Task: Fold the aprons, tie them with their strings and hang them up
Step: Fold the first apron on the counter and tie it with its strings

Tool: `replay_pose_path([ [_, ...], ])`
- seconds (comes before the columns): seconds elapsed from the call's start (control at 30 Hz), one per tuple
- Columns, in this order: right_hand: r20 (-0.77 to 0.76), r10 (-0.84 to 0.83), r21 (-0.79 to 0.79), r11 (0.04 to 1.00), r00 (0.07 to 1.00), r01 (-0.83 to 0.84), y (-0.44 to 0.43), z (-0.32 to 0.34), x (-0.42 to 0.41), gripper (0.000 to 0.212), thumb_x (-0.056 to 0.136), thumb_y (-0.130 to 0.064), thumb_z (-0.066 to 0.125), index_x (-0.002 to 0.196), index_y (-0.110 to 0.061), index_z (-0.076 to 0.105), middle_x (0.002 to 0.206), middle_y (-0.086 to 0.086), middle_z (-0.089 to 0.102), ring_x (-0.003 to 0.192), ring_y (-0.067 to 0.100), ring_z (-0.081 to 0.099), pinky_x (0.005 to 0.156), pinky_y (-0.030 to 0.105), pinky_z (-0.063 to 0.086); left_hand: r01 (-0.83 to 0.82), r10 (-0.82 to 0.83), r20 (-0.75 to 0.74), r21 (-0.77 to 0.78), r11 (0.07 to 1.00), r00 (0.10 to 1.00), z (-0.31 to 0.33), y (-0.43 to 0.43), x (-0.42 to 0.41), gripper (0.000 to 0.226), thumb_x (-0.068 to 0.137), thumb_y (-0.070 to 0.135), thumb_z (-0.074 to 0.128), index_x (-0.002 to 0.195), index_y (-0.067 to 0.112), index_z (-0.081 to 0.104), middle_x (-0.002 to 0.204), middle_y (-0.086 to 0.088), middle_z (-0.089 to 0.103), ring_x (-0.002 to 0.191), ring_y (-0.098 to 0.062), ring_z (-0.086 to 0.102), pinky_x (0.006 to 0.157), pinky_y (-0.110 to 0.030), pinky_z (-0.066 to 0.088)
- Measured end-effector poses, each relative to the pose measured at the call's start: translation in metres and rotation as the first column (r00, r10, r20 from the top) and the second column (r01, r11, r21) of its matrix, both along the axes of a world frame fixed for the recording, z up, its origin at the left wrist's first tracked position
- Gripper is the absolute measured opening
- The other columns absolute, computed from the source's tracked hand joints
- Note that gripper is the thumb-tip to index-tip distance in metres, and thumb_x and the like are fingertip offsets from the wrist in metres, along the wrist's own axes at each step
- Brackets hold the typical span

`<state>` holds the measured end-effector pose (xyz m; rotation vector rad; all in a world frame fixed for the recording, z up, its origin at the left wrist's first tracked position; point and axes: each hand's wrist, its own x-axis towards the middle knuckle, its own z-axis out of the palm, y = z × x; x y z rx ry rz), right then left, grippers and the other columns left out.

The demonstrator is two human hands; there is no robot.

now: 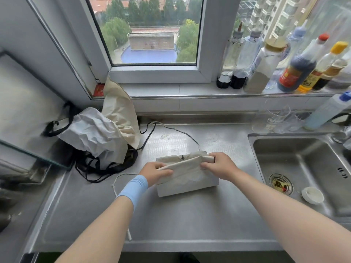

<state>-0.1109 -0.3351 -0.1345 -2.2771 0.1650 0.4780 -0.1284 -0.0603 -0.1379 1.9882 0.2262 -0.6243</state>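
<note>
A cream apron [187,179], folded into a small rectangle, lies on the steel counter [171,221] in front of me. My left hand [154,172] pinches the left end of its raised top fold. My right hand [218,165] grips the right end of the same fold. One thin string [180,132] trails from the apron toward the back of the counter. A pale string [116,184] loops by my left wrist, which wears a blue band. At the left sits a crumpled pile of other aprons [98,133], white and cream, with black straps [98,171] tangled beneath.
A steel sink [303,168] is at the right, with a drain and a small white dish [312,195] in it. Several sauce bottles [296,69] line the window sill. Clear glasses [279,120] stand behind the sink. A glass-topped stove [24,118] is at far left.
</note>
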Motion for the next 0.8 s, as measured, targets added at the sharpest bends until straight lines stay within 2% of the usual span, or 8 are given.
replay_pose_path([
  [0.13, 0.044, 0.017, -0.117, 0.993, 0.999, -0.012, 0.010, -0.015, 0.010, 0.026, 0.087, -0.043, 0.064, 0.072, -0.030, 0.048, 0.079, -0.013, 0.054, 0.082, 0.017, 0.054, 0.068, 0.031, 0.038, -0.093, 0.094, 0.000, 0.089, 0.992, 0.996, -0.021, -0.004, -0.002, 0.014, 0.075, 0.030, 0.078, 0.074, 0.019, 0.070, 0.065, 0.006, 0.062, 0.062, -0.008, 0.056, 0.057, -0.016, 0.043],
  [0.27, 0.078, 0.084, -0.321, 0.945, 0.993, -0.055, 0.019, -0.037, 0.026, 0.033, 0.098, -0.044, 0.050, 0.108, -0.013, 0.054, 0.115, 0.006, 0.050, 0.098, 0.029, 0.058, 0.077, 0.037, 0.043, -0.166, 0.129, 0.137, 0.311, 0.936, 0.982, -0.034, -0.016, 0.016, 0.023, 0.078, 0.041, 0.072, 0.074, 0.020, 0.065, 0.067, 0.003, 0.062, 0.067, -0.015, 0.057, 0.055, -0.023, 0.038],
  [0.4, 0.077, 0.075, -0.366, 0.930, 0.994, -0.041, 0.023, -0.052, 0.045, 0.039, 0.099, -0.040, 0.050, 0.117, -0.007, 0.055, 0.121, 0.012, 0.050, 0.101, 0.036, 0.059, 0.080, 0.038, 0.043, -0.133, 0.045, 0.196, 0.462, 0.877, 0.980, -0.040, -0.024, 0.042, 0.022, 0.082, 0.038, 0.068, 0.094, 0.021, 0.062, 0.096, 0.003, 0.059, 0.090, -0.022, 0.058, 0.073, -0.029, 0.046],
  [0.5, 0.070, 0.074, -0.389, 0.920, 0.995, -0.041, 0.023, -0.062, 0.056, 0.035, 0.099, -0.040, 0.051, 0.109, -0.007, 0.054, 0.118, 0.012, 0.048, 0.093, 0.036, 0.060, 0.076, 0.039, 0.045, -0.180, -0.171, 0.412, 0.685, 0.706, 0.895, -0.050, -0.035, 0.049, 0.043, 0.075, 0.028, 0.076, 0.113, 0.022, 0.059, 0.121, 0.000, 0.052, 0.105, -0.024, 0.054, 0.082, -0.035, 0.048],
  [0.57, 0.090, 0.096, -0.431, 0.901, 0.991, -0.048, 0.025, -0.065, 0.055, 0.034, 0.098, -0.040, 0.052, 0.112, -0.010, 0.052, 0.118, 0.010, 0.046, 0.092, 0.034, 0.060, 0.074, 0.039, 0.047, -0.138, -0.381, 0.521, 0.708, 0.692, 0.764, -0.060, -0.052, 0.042, 0.047, 0.063, 0.022, 0.080, 0.108, 0.019, 0.064, 0.121, -0.007, 0.059, 0.104, -0.028, 0.058, 0.084, -0.036, 0.046],
  [0.63, 0.180, 0.142, -0.515, 0.857, 0.973, -0.030, 0.028, -0.069, 0.054, 0.037, 0.094, -0.039, 0.056, 0.121, -0.014, 0.049, 0.119, 0.008, 0.047, 0.096, 0.031, 0.060, 0.073, 0.039, 0.049, 0.034, -0.533, 0.437, 0.749, 0.661, 0.724, -0.071, -0.070, 0.033, 0.053, 0.066, 0.027, 0.074, 0.116, 0.018, 0.062, 0.131, -0.009, 0.057, 0.116, -0.030, 0.057, 0.095, -0.039, 0.045],
  [0.7, 0.302, 0.255, -0.611, 0.792, 0.918, -0.019, 0.032, -0.073, 0.053, 0.045, 0.086, -0.033, 0.064, 0.125, -0.014, 0.051, 0.122, 0.010, 0.050, 0.102, 0.032, 0.058, 0.075, 0.040, 0.050, 0.137, -0.568, 0.307, 0.783, 0.606, 0.764, -0.080, -0.082, 0.023, 0.060, 0.072, 0.036, 0.060, 0.129, 0.017, 0.055, 0.142, -0.009, 0.049, 0.130, -0.031, 0.048, 0.102, -0.048, 0.044],
  [0.8, 0.445, 0.514, -0.668, 0.736, 0.733, -0.111, 0.039, -0.083, 0.049, 0.045, 0.082, -0.020, 0.060, 0.126, -0.013, 0.055, 0.136, 0.016, 0.052, 0.120, 0.035, 0.049, 0.091, 0.045, 0.042, 0.199, -0.535, 0.203, 0.775, 0.599, 0.820, -0.090, -0.086, 0.016, 0.068, 0.077, 0.044, 0.041, 0.137, 0.014, 0.052, 0.148, -0.008, 0.045, 0.135, -0.028, 0.044, 0.104, -0.050, 0.042],
])
